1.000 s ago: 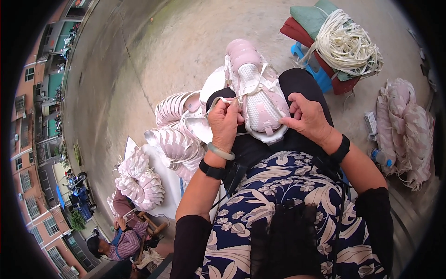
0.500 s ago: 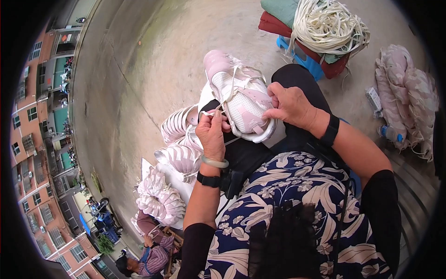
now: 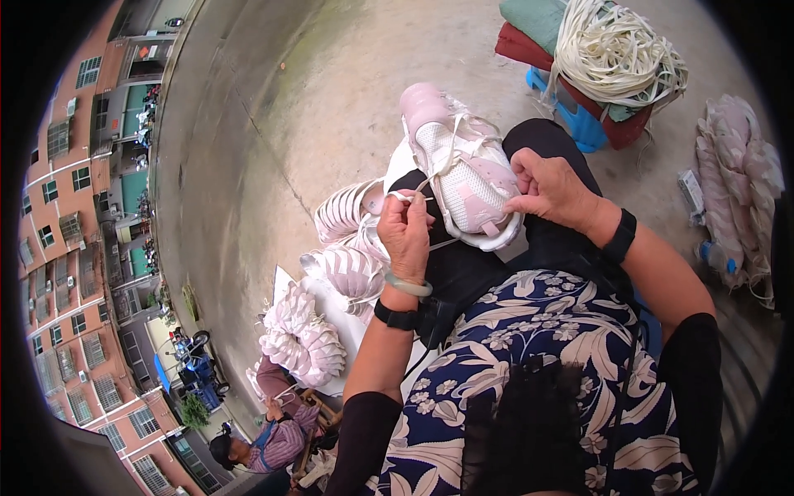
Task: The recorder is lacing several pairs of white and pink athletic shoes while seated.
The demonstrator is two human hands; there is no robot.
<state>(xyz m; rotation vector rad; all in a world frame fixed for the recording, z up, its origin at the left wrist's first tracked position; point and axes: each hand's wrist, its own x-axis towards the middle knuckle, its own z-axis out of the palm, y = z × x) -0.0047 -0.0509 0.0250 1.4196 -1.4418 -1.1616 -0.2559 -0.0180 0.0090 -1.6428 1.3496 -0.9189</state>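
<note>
A pink and white shoe upper (image 3: 475, 186) with mesh panels and loose white laces rests on my lap, its pink toe pointing away. At its left side my left hand (image 3: 405, 236) is closed, pinching a white shoelace (image 3: 405, 197) between thumb and fingers; a short end sticks out. On the opposite side, my right hand (image 3: 552, 188) has its thumb and curled fingers against the upper's edge, gripping it. The inside of that grip is partly hidden.
Nested shoe uppers (image 3: 304, 335) lie on a white surface at my left. A bundle of cream laces (image 3: 616, 54) sits on cloths over a blue stool (image 3: 571, 116). More uppers (image 3: 736, 182) and a small box (image 3: 691, 194) lie far right. Another person (image 3: 277, 442) sits lower left.
The whole view has shifted, so everything appears further right. Both hands keep nearly the same places on the lace and the upper.
</note>
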